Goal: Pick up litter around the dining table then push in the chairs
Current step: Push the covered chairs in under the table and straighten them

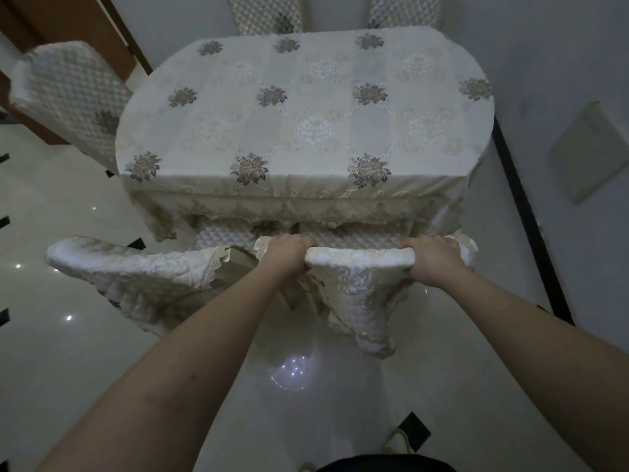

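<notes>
1. Cream quilted fabric covers the near dining chair (360, 257), whose padded top rail runs crosswise just in front of the table edge.
2. The left hand (287, 255) is clamped over the left end of that top rail, fingers curled over the far side.
3. The right hand (432, 258) is clamped over the right end of the same rail, knuckles up.
4. The chair's quilted seat (354, 238) lies partly under the lace hem of the cloth, close against the table.
5. The oval dining table (306, 107) wears a cream tablecloth with grey-brown flower motifs; its top carries nothing that I can make out.
6. A second cream-covered chair (136, 270) stands just left of the held one, its back angled away from the table and touching nothing of the hands.
7. A third quilted chair (71, 97) stands at the table's far-left corner, and two quilted chair backs (265, 11) rise beyond the far edge.
8. The glossy white tiled floor (68, 233) with small black diamond insets shows no container and no litter that I can tell.
</notes>
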### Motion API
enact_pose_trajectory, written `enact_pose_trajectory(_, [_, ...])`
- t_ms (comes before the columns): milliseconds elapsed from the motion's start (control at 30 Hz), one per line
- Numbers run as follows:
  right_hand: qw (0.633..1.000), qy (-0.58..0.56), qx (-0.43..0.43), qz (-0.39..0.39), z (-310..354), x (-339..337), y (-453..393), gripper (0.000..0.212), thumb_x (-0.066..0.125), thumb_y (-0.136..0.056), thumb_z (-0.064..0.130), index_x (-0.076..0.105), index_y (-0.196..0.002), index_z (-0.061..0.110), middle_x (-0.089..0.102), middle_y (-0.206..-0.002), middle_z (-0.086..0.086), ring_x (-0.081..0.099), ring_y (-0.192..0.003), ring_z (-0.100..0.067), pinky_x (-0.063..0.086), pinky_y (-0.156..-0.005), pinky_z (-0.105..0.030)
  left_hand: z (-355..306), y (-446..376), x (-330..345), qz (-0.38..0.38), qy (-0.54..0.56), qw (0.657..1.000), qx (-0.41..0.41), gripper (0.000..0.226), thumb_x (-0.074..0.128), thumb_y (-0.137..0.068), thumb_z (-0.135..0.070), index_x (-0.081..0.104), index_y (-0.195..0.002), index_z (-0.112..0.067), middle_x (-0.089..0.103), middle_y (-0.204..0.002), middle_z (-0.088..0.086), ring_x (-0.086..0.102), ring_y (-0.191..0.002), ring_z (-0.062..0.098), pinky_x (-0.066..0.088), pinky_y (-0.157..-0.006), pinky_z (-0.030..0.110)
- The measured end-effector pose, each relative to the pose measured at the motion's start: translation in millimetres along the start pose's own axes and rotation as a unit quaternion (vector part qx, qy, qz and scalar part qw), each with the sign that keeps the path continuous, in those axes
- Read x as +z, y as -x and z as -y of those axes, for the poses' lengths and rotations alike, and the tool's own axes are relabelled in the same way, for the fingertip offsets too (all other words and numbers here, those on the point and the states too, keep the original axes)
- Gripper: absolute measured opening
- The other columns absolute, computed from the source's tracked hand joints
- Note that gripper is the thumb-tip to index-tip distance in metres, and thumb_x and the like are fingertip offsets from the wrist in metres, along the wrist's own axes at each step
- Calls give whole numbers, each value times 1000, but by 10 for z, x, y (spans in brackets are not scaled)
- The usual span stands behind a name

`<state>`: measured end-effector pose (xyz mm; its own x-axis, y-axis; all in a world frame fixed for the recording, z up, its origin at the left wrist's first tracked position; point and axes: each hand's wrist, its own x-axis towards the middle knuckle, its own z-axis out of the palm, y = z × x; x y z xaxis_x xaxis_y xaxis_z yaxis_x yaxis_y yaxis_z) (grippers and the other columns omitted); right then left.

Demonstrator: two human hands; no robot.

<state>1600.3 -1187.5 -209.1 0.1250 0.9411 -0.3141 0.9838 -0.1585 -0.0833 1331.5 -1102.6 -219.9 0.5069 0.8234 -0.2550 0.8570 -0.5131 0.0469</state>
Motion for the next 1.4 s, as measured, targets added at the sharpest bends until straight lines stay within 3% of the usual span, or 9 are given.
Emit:
enact_pose_trajectory(433, [1000, -6, -1, -7, -17, 24, -22, 39, 65, -76, 34, 60, -113, 42, 62, -111, 4, 56, -106, -27, 37, -86, -38, 78, -64, 166, -27, 7, 1000, -4, 31, 60, -82, -34, 60, -113, -29, 63, -109, 2, 59, -101, 28, 37, -77, 33])
enact_pose_trajectory(700, [1000, -5, 1, -7, -17, 49, -47, 44, 65, -75, 37, 59, -118, 41, 62, -114, 2, 56, -108, -27, 39, -88, -40, 77, 6, 273, -72, 34, 996, -45, 37, 67, -78, -28, 57, -113, -26, 54, -117, 3, 46, -114, 28, 33, -95, 41])
enact_pose_trajectory(900, [1000, -16, 11, -14, 27, 39, -7, 44, 62, -75, 33, 59, -118, 40, 63, -114, 0, 56, -107, -30, 40, -88, -39, 77, -15, 198, -30, -16, 998, -48, 36, 64, -81, -36, 54, -114, -25, 62, -106, 4, 57, -99, 30, 40, -82, 39])
enact_pose_trajectory(1033, [999, -10, 29, -8, 96, 17, 28, 37, 59, -75, 33, 63, -112, 36, 65, -110, 0, 56, -107, -28, 40, -86, -38, 49, -38, 186, -27, -42, 997, -64, 32, 63, -81, -38, 55, -110, -26, 65, -104, 2, 60, -95, 29, 37, -72, 35])
enact_pose_trajectory(1400, [999, -13, 50, 10, 112, 39, 10, 38, 60, -80, 31, 61, -118, 27, 59, -121, -4, 47, -119, -28, 34, -97, -42, -66, -41, 63, 31, -53, 991, -120, 34, 57, -85, -37, 58, -118, -28, 64, -116, 4, 61, -101, 30, 39, -73, 37])
